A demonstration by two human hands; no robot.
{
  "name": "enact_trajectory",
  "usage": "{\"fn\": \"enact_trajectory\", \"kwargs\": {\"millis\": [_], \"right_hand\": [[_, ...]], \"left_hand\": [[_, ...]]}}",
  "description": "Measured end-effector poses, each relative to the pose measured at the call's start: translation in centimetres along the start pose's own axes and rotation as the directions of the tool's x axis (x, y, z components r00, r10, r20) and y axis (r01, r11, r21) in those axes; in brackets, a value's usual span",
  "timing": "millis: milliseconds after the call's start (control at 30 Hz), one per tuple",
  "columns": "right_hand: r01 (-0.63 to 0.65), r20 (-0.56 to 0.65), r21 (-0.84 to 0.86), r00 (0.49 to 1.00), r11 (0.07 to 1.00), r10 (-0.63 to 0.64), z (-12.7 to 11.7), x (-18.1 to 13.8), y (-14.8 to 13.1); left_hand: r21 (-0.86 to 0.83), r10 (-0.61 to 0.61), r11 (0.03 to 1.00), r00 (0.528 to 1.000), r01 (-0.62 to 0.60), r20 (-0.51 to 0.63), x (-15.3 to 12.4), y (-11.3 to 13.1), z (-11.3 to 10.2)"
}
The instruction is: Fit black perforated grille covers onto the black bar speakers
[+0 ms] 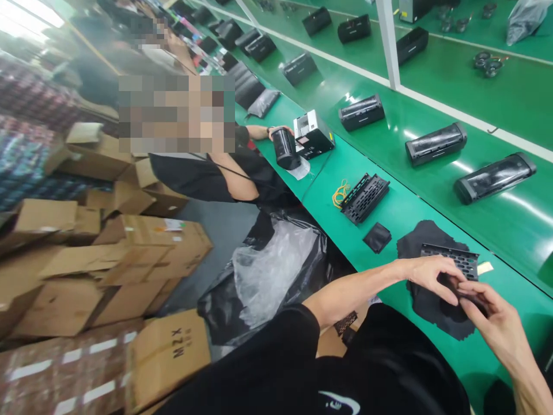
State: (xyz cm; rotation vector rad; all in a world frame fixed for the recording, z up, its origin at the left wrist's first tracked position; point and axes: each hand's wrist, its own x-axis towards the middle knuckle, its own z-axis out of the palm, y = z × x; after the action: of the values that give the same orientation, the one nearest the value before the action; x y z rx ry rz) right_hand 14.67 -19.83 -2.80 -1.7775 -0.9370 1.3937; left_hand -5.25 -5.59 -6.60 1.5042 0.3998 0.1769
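Over a ragged black sheet [425,233] on the green bench, my left hand [434,275] and my right hand [495,311] meet with fingers bent. Both pinch a small dark piece [449,282], mostly covered by my fingers; its kind is unclear. Just beyond them a black perforated grille [466,262] rests on the sheet, with a pale strip [485,267] at its right end. Left of the sheet lies a little stack of black squares [377,237]. Farther up are more black grilles [365,196] beside a yellow wire bundle [341,195].
Black speakers [495,177] stand in a row along the green line surface. A co-worker's hand [271,132] holds a speaker [285,148] near a boxed device [314,134]. Cardboard boxes [168,340] fill the floor at left, and clear plastic [272,271] hangs beside the bench.
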Motion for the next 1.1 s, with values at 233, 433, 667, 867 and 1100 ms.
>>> {"fn": "enact_trajectory", "kwargs": {"millis": [233, 433, 667, 867, 1100], "right_hand": [[-0.151, -0.191, -0.095, 0.973, 0.984, 0.131, -1.4, 5.0, 3.2], [-0.216, -0.295, -0.414, 0.951, 0.885, 0.094, -0.5, 9.4, 5.9], [-0.159, -0.302, -0.595, 0.953, 0.788, -0.036, -1.5, 9.9, 7.6], [-0.127, -0.27, -0.556, 0.962, 0.821, -0.034, -1.9, 11.7, 7.6], [-0.191, -0.21, -0.231, 0.967, 0.954, 0.143, -5.0, 8.6, 4.6]], "left_hand": [[-0.009, -0.246, 0.966, 0.903, 0.26, -0.352, -1.3, -3.0, -1.3], [0.493, -0.129, 0.739, 0.814, 0.46, -0.567, 0.8, -4.9, 0.0], [0.514, -0.208, 0.561, 0.711, 0.649, -0.671, -0.4, -6.8, 0.1], [0.46, -0.25, 0.612, 0.71, 0.643, -0.659, -1.0, -7.0, -0.4], [0.27, -0.174, 0.851, 0.726, 0.451, -0.665, -1.7, -3.4, -1.3]]}}
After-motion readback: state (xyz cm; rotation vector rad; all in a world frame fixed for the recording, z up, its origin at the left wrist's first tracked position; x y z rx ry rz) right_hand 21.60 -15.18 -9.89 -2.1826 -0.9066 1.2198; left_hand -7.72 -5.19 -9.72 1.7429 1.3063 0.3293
